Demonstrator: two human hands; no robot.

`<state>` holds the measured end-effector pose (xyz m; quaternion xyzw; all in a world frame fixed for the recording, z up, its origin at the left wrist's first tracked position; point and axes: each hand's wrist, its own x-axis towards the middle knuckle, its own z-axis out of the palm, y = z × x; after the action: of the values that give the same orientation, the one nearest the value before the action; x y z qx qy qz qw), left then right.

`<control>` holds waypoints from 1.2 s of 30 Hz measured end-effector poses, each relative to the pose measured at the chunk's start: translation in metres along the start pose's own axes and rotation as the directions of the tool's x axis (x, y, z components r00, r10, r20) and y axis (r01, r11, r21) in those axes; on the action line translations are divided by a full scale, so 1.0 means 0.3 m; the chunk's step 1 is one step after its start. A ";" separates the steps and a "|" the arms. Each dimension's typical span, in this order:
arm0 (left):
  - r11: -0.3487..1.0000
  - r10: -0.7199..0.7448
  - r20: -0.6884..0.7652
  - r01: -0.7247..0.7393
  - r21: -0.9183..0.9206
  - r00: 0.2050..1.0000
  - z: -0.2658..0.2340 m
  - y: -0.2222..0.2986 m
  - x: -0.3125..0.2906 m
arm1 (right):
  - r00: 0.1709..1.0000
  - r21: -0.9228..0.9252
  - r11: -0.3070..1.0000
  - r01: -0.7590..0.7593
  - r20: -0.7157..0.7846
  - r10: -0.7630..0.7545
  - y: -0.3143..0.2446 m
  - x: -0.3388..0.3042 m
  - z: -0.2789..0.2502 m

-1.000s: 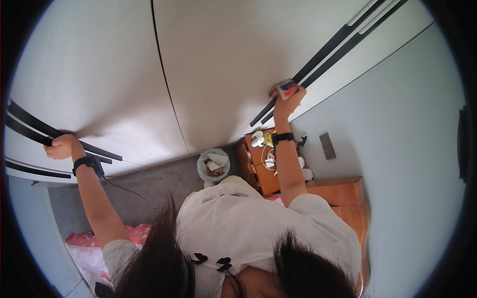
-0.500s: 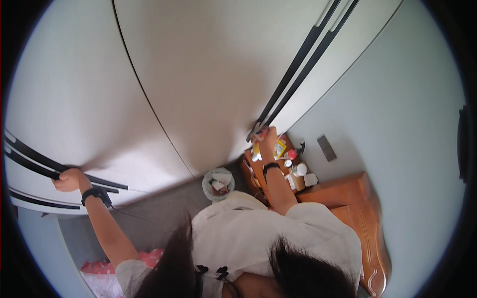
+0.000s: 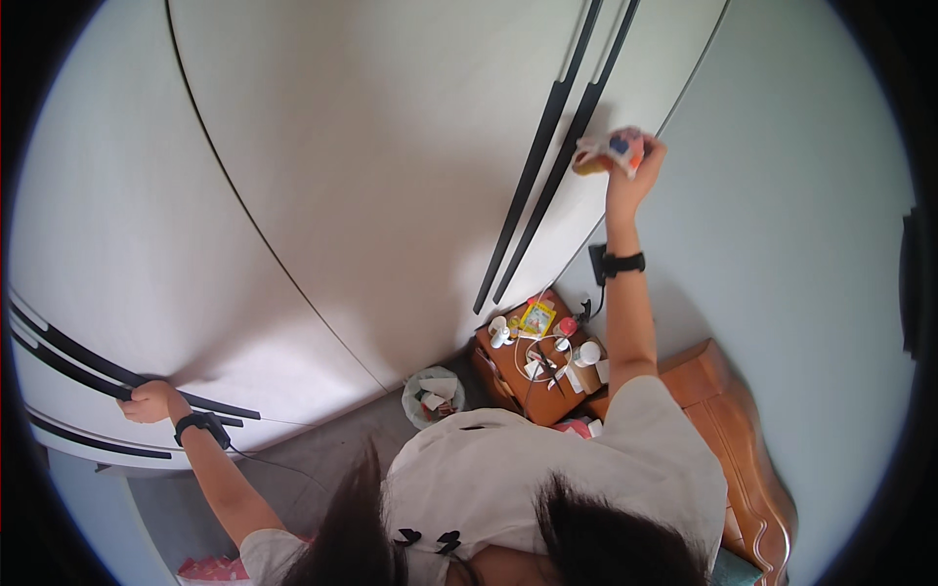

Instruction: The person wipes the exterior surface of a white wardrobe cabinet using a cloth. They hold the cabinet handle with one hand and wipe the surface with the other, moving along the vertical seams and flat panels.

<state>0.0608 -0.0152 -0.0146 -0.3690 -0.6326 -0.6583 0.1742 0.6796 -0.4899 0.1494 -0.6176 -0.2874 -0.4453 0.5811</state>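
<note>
My left hand (image 3: 152, 401) is closed around a long black handle (image 3: 78, 355) of the white wardrobe (image 3: 342, 176) at the left. Raised at the upper right, my right hand (image 3: 638, 179) grips a crumpled cloth (image 3: 608, 152), whitish with pink, orange and blue patches. The cloth is close to the right one of two long black handles (image 3: 583, 112); I cannot tell whether it touches that handle. Both wrists wear a black strap with a small box.
Below my right arm, a brown bedside cabinet (image 3: 532, 396) carries bottles, a yellow packet (image 3: 536, 319) and a white cable. A lined waste bin (image 3: 433, 397) stands on the grey floor. A wooden headboard (image 3: 723, 420) is at the right, beside the pale wall (image 3: 782, 225).
My right hand has moved up from the lower ends of the right handles, taking the cloth with it. My left hand stays on its handle. The view has shifted slightly.
</note>
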 end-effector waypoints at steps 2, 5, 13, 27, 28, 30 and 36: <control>1.000 -0.002 -0.006 0.002 0.019 1.000 0.007 -0.020 0.010 | 1.000 0.047 0.999 0.000 0.007 0.000 -0.054 0.098 0.049; 0.999 -0.002 -0.020 0.003 0.041 1.000 -0.001 0.007 0.005 | 0.996 0.044 0.996 0.072 0.041 -0.074 -0.094 0.204 0.108; 0.999 0.016 -0.029 -0.015 0.038 0.999 0.004 -0.012 -0.002 | 0.988 -0.224 0.963 0.151 0.059 -0.142 -0.153 0.187 0.211; 0.999 -0.018 0.031 0.017 0.047 0.999 -0.026 0.015 0.014 | 0.992 -0.236 0.970 0.059 -0.091 -0.082 -0.136 0.133 0.240; 0.998 -0.033 0.039 0.031 0.045 0.999 -0.023 0.016 0.012 | 0.992 -0.236 0.970 0.053 -0.097 -0.078 -0.135 0.126 0.241; 0.999 -0.044 0.035 0.043 0.026 0.998 -0.020 0.014 0.011 | 0.991 -0.292 0.954 0.063 -0.095 -0.094 -0.124 0.098 0.243; 1.000 0.005 0.029 -0.005 0.019 1.000 -0.024 0.020 0.004 | 0.999 -0.248 0.968 0.040 -0.005 -0.043 -0.004 -0.136 0.199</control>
<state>0.0623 -0.0227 -0.0092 -0.3781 -0.6405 -0.6463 0.1703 0.6736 -0.4250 0.1181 -0.6768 -0.2396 -0.4929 0.4915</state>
